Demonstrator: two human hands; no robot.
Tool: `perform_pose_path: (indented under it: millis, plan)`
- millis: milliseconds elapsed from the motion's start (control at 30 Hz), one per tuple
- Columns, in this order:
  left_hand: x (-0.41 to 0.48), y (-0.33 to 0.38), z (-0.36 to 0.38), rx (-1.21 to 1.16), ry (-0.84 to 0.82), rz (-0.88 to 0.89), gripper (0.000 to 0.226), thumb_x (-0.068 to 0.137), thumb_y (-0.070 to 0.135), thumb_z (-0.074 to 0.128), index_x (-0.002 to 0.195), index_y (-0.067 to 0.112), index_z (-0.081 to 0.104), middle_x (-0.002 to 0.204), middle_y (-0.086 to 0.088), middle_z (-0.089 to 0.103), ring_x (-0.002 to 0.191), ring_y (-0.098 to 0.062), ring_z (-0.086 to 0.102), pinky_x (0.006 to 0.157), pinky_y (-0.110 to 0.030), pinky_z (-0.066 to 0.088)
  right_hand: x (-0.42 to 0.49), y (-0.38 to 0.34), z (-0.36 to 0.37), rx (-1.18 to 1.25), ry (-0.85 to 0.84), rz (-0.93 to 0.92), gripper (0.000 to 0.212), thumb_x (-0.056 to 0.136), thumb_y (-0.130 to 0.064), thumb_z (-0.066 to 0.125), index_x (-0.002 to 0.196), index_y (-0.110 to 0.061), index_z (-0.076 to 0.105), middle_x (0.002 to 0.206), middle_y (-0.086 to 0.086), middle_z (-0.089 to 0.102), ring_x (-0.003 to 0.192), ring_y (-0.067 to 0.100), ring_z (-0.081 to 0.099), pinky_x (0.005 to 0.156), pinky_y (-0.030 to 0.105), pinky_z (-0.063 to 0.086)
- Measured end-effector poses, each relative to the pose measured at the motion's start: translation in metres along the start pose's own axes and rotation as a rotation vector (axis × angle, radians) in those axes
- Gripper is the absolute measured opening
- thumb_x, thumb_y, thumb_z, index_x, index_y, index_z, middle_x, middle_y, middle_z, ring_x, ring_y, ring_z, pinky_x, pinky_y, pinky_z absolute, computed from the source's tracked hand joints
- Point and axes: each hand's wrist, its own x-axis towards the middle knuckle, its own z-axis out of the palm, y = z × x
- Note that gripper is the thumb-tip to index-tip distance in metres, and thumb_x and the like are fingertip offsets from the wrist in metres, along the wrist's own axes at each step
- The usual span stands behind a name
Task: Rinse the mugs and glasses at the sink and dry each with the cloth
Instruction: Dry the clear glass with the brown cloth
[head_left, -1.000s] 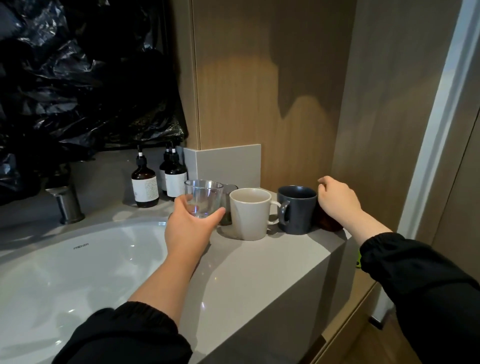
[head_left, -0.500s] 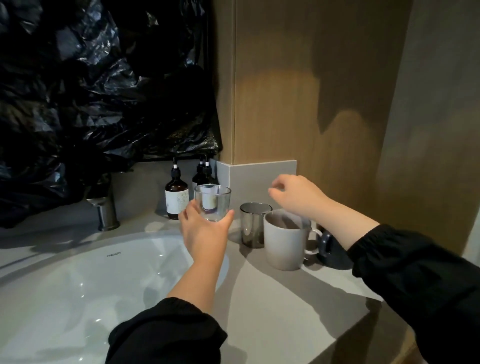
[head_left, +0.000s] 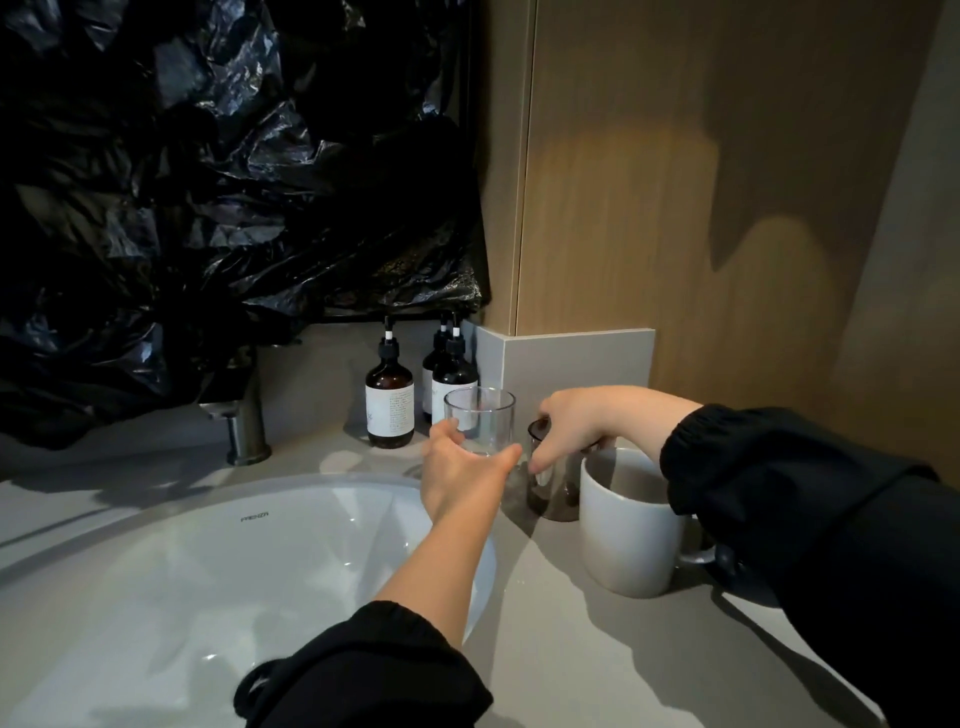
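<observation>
Not much is done yet, as far as I can tell. The big white sink (head_left: 208, 571) has no water running into it, and the faucet (head_left: 244, 415) at its far rim looks off. The grey surface (head_left: 561, 665) to the right of the sink carries all the drinkware.

The white mug (head_left: 628, 540) stands upright on it, right of the sink and well off the rim. Further right from the sink there's a dark mug (head_left: 744, 583), mostly hidden behind the black sleeve, so I can't say much about it. Neither mug is being handled.

The smoky glass tumbler (head_left: 553, 493) stands between the sink and the white mug, just beside the mug. The clear glass (head_left: 480, 421) is at the sink's far right rim. Its base is hidden, so I can't tell if it's lifted or still on the surface.

The left hand (head_left: 457, 478) is wrapped around the lower part of the clear glass, thumb on one side and fingers on the other. The right hand (head_left: 576, 426) comes down from above with its fingers curled over the tumbler's rim, gripping it.

My read: this is the pick-up stage, grabbing both glasses to bring them over the sink. No rinsing has started, nothing is dried, and both mugs are still waiting. I don't see a cloth anywhere, so pretty much the whole job is left.
</observation>
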Motion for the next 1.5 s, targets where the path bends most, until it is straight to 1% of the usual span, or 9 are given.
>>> perform_pose_path:
  millis: [133,300,467,567,733,867,1000,1300,1500]
  plan:
    - [0.007,-0.009,0.008,0.057,-0.007,0.058,0.063,0.066,0.04,0.082,0.113,0.023,0.044,0.115,0.007,0.051,0.096,-0.017,0.059,0.077,-0.028,0.044,0.016,0.012,0.0,0.105,0.036,0.027,0.076,0.073,-0.048,0.075,0.131,-0.011,0.044,0.119,0.006,0.052,0.1,0.028,0.059,0.077,0.04,0.059]
    - [0.014,-0.016,0.013,0.029,-0.033,0.061,0.059,0.068,0.035,0.084,0.112,0.023,0.046,0.109,0.009,0.048,0.09,-0.012,0.052,0.073,-0.025,0.038,0.031,0.025,0.003,0.152,0.158,-0.061,0.089,0.069,-0.052,0.078,0.139,-0.015,0.037,0.135,0.006,0.045,0.12,0.025,0.048,0.096,0.034,0.043]
    - [0.017,-0.02,0.014,0.011,-0.085,0.048,0.058,0.069,0.032,0.084,0.11,0.024,0.043,0.104,0.009,0.048,0.078,-0.007,0.052,0.073,-0.023,0.037,0.032,0.037,0.0,0.204,0.049,-0.078,0.098,0.071,-0.05,0.077,0.147,-0.016,0.025,0.149,0.003,0.036,0.134,0.023,0.038,0.109,0.036,0.034]
    - [0.018,-0.024,0.014,0.014,-0.103,0.066,0.059,0.068,0.032,0.085,0.109,0.024,0.044,0.102,0.008,0.049,0.075,-0.002,0.051,0.072,-0.023,0.038,0.032,0.041,-0.002,0.216,0.018,-0.045,0.095,0.073,-0.044,0.078,0.147,-0.017,0.025,0.145,0.006,0.039,0.124,0.026,0.048,0.095,0.035,0.049]
    - [0.022,-0.028,0.014,-0.051,-0.16,0.052,0.074,0.062,0.035,0.089,0.122,0.022,0.048,0.111,0.005,0.055,0.105,-0.017,0.054,0.083,-0.028,0.045,0.032,0.038,0.001,0.258,0.064,-0.022,0.089,0.076,-0.038,0.077,0.146,-0.009,0.031,0.125,0.01,0.055,0.088,0.023,0.064,0.064,0.029,0.058]
    - [0.021,-0.018,-0.005,-0.342,-0.224,0.025,0.086,0.079,0.03,0.077,0.149,0.022,0.028,0.145,-0.001,0.043,0.131,-0.018,0.042,0.095,-0.025,0.035,0.033,0.033,0.003,0.261,0.123,-0.034,0.087,0.077,-0.037,0.077,0.145,-0.004,0.033,0.133,0.011,0.052,0.086,0.026,0.068,0.072,0.031,0.058]
    - [0.025,-0.016,-0.014,-0.451,-0.244,0.007,0.078,0.082,0.014,0.074,0.147,0.012,0.033,0.148,-0.01,0.042,0.134,-0.02,0.042,0.106,-0.029,0.036,0.032,0.029,0.002,0.256,0.152,-0.042,0.083,0.079,-0.035,0.075,0.143,-0.002,0.035,0.132,0.014,0.054,0.072,0.02,0.068,0.079,0.035,0.057]
    - [0.028,-0.02,-0.014,-0.341,-0.269,0.073,0.076,0.08,0.005,0.074,0.146,0.01,0.035,0.143,-0.013,0.046,0.13,-0.022,0.046,0.102,-0.027,0.04,0.035,0.031,0.005,0.361,0.166,-0.041,0.079,0.081,-0.04,0.071,0.142,-0.002,0.037,0.128,0.016,0.059,0.09,0.026,0.069,0.088,0.039,0.054]
    - [0.026,-0.019,-0.013,-0.32,-0.225,0.084,0.073,0.08,0.009,0.075,0.143,0.012,0.038,0.141,-0.011,0.048,0.127,-0.022,0.048,0.091,-0.026,0.044,0.037,0.027,0.006,0.333,0.217,-0.06,0.077,0.082,-0.039,0.071,0.141,-0.003,0.038,0.14,0.012,0.049,0.123,0.028,0.052,0.103,0.036,0.043]
